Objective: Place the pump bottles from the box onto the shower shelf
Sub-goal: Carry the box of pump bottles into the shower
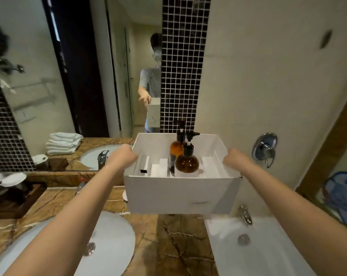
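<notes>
Left hand [123,155]: clamped on left wall of open white cardboard box [180,194].
Right hand [233,158]: clamped on right wall; box held above brown marble tabletop [178,246].
Location: squat round amber pump bottle [187,163] and tall slim amber pump bottle [176,148], upright inside box, just beside each other.
Handling: probably rigid, smooth, heavy if full; grip round body, not pump head.

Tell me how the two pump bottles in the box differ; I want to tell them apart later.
The tall bottle is slim and straight-sided; the round bottle is squat with a bulbous belly. The tall bottle stands behind, its pump reaching higher than the round bottle's. Both are amber with black pumps, upright in the box.
</notes>
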{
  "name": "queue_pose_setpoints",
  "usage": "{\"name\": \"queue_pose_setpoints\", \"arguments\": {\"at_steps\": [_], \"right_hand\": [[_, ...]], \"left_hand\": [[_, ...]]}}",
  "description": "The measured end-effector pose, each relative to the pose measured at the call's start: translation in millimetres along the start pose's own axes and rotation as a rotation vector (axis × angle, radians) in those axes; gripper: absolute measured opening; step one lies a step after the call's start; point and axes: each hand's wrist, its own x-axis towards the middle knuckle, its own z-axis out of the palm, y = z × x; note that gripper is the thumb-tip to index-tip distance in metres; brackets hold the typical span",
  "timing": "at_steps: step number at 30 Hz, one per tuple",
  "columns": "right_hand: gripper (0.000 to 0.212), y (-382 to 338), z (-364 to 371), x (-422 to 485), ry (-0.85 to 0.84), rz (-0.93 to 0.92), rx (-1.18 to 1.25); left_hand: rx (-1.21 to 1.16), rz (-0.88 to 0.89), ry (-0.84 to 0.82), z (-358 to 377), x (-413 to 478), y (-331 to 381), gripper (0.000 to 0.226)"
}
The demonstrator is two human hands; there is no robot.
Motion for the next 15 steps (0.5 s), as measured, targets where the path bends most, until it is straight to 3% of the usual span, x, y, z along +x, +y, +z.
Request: {"name": "queue_pose_setpoints", "arguments": {"at_steps": [7,15], "right_hand": [[0.032,-5.3,-80.4,-27.8,0.081,-0.042,-0.002],[0.029,15.6,-107.3,-46.3,0.103,-0.010,0.021]], "left_hand": [[-0.041,0.037,0.036,-60.3,-26.0,51.2,0.017],[-0.072,0.071,0.041,-66.9,-44.2,79.6,0.018]]}}
